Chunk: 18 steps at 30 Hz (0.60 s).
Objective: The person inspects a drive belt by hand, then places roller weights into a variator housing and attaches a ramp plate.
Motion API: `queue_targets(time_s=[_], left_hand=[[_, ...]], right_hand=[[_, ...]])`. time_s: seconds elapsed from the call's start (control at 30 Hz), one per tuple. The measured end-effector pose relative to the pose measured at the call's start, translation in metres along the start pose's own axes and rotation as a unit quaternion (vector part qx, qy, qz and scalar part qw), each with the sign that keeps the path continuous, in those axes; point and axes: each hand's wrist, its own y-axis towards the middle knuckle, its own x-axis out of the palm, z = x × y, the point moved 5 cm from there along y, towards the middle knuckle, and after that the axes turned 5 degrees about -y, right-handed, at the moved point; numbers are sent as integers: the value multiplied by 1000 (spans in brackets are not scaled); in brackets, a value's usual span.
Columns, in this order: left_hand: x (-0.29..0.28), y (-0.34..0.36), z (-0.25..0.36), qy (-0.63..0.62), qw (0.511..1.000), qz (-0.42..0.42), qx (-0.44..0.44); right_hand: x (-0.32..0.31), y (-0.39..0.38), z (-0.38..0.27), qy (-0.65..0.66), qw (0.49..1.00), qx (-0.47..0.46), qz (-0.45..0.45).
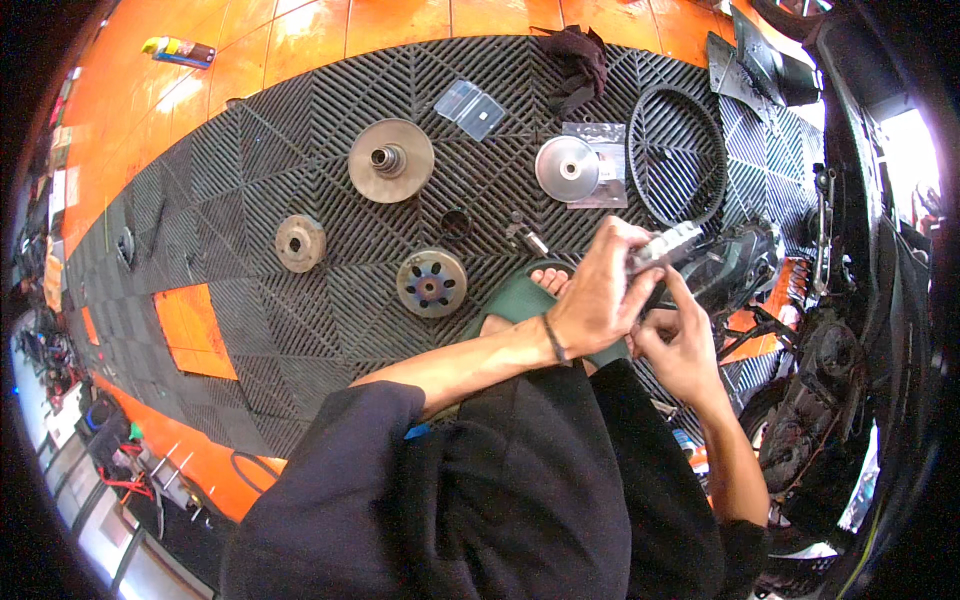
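Note:
My left hand (598, 290), with a dark band at its wrist, is closed around a silvery ridged metal part (668, 243), seen nearly edge-on. Just below it, my right hand (683, 350) has its fingers curled together, the index finger reaching up to the part's lower edge. Whatever its thumb and fingers pinch is hidden. Beyond the hands lie a round silver pulley disc (566, 170) on a clear plastic bag (612, 185) and a black drive belt (640, 125). A short metal piece (527, 238) lies left of my left hand.
On the black ribbed mat (330, 340) are a large pulley with a shaft (390, 160), a clutch bell (431, 283), a round plate (300, 244), a dark ring (456, 224), a small plastic case (469, 109) and a dark cloth (575, 65). A motorcycle (835, 350) stands close on the right.

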Motion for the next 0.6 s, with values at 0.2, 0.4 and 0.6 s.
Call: queue_targets(time_s=[0.2, 0.4, 0.6], left_hand=[[-82, 7, -22, -52, 996, 64, -19], [-213, -5, -67, 1, 952, 255, -169], [-188, -47, -51, -135, 905, 270, -299]], right_hand=[[58, 49, 12, 612, 769, -14, -185], [134, 107, 24, -222, 939, -229, 133], [145, 119, 68, -158, 953, -216, 139]])
